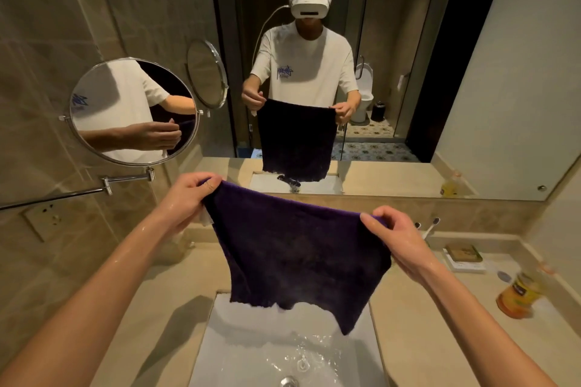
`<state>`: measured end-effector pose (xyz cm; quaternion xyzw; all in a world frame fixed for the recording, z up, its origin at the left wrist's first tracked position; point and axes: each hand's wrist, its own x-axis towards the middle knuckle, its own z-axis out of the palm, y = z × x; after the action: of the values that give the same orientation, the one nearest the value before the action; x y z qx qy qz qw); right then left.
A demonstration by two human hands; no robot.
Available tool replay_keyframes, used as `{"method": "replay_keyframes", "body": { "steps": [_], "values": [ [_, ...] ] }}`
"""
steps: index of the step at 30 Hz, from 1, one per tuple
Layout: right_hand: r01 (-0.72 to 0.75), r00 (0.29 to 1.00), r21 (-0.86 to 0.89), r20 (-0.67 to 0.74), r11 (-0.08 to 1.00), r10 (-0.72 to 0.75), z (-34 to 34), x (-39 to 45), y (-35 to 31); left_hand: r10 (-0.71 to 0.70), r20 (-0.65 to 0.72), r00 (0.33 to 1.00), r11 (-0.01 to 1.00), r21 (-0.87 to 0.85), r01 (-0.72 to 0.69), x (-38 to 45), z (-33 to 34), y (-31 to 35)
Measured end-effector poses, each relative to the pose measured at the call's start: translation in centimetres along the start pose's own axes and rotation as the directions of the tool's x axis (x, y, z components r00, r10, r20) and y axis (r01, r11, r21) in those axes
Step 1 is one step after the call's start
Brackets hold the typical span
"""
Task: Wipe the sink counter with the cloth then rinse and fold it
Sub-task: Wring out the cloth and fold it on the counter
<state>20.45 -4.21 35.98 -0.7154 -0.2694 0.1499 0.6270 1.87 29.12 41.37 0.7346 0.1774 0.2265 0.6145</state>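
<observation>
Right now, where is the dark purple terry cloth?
In the head view the dark purple terry cloth hangs spread at centre over the white sink, its top corners pinched by the left hand and right hand.

from my end the room reads dim and warm, a yellow-beige cast over everything. the purple cloth goes nearly black, its texture mostly lost. i see wet highlights on both forearms and bright glare on the water in the sink. soft shadows fall on the counter on either side of the basin. the wide lens bends the wall lines and mirror edge toward the corners. the orange bottle at right is smeared by blur, and the doorway in the wall mirror sinks into black.
</observation>
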Motion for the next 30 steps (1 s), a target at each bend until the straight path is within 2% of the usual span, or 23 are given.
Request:
{"method": "replay_keyframes", "body": {
  "steps": [4, 7, 9, 12, 15, 19, 22, 24, 27, 30],
  "values": [
    [0.124, 0.988, -0.101, -0.077, 0.987, -0.132, 0.3, 0.6, -3.8, 0.025, -0.03, 0.999, 0.999, 0.027, -0.024, 0.2, 0.6, 0.9],
    [0.191, 0.978, -0.048, -0.079, 0.981, -0.194, 0.6, 1.1, -6.5, 0.008, -0.039, 0.999, 1.0, -0.017, -0.009, 0.4, 1.1, 1.9],
    [0.237, 0.97, -0.029, -0.055, 0.971, -0.239, 0.8, 1.6, -8.1, 0.007, 0.002, 1.0, 0.999, -0.049, -0.007, 0.6, 1.1, 2.6],
    [0.286, 0.958, -0.022, 0.0, 0.958, -0.286, 1.0, 2.6, -9.5, 0.018, 0.073, 0.997, 0.998, 0.056, -0.022, 0.8, 0.6, 3.6],
    [0.282, 0.959, -0.043, 0.008, 0.958, -0.282, 1.3, 3.5, -10.0, 0.065, 0.067, 0.996, 0.987, 0.141, -0.074, 1.1, 0.8, 3.9],
    [0.286, 0.957, -0.055, 0.069, 0.957, -0.282, 2.1, 4.0, -10.1, 0.101, 0.101, 0.99, 0.994, -0.057, -0.095, 1.1, 2.0, 4.5],
    [0.302, 0.953, -0.16, 0.044, 0.94, -0.299, 3.2, 4.3, -10.5, 0.145, 0.139, 0.98, 0.985, -0.111, -0.13, 1.0, 2.7, 5.0],
    [0.295, 0.955, -0.264, 0.043, 0.918, -0.294, 3.9, 4.4, -11.1, 0.189, 0.161, 0.969, 0.981, -0.073, -0.179, 1.0, 3.1, 5.4],
    [0.283, 0.959, -0.441, 0.108, 0.852, -0.262, 4.6, 4.2, -12.2, 0.209, 0.166, 0.964, 0.972, 0.075, -0.223, 1.0, 3.8, 6.0],
    [0.325, 0.945, -0.537, 0.156, 0.779, -0.287, 5.3, 3.9, -12.8, 0.162, 0.202, 0.966, 0.977, 0.103, -0.185, 1.3, 4.8, 6.1]
  ]
}}
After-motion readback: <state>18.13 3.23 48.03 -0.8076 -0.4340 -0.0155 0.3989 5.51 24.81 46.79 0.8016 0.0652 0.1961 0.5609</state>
